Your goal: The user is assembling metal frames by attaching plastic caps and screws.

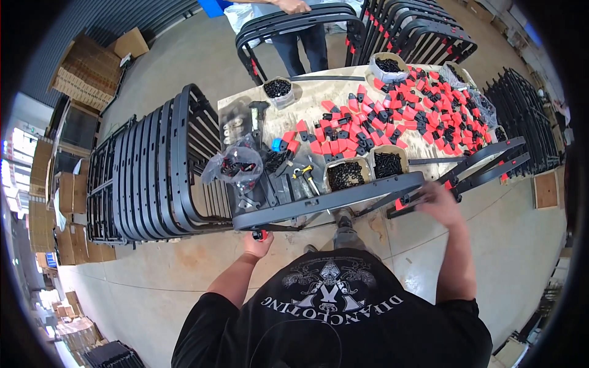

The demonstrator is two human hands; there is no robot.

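The left hand's (258,246) grip closes around a small red-and-black plastic fitting (258,235) under the left end of a dark-grey, round-cornered metal frame (331,200) along the pale wooden bench's (307,98) near edge. The blurred right hand (441,206) nears the frame's right end; its grip I cannot tell. Red fittings (401,202) already sit on bars there; many loose red-and-black plastic pieces (354,127) remain.

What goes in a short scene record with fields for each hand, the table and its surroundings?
Left hand: at a red-and-black piece by the dark frame; grip unclear
Right hand: blurred, near the frame's right end; contact unclear
Table: red-and-black parts, tubs of small black parts, hammer, plastic bag
Left of table: row of black frames
Across table: another person's hand on another frame
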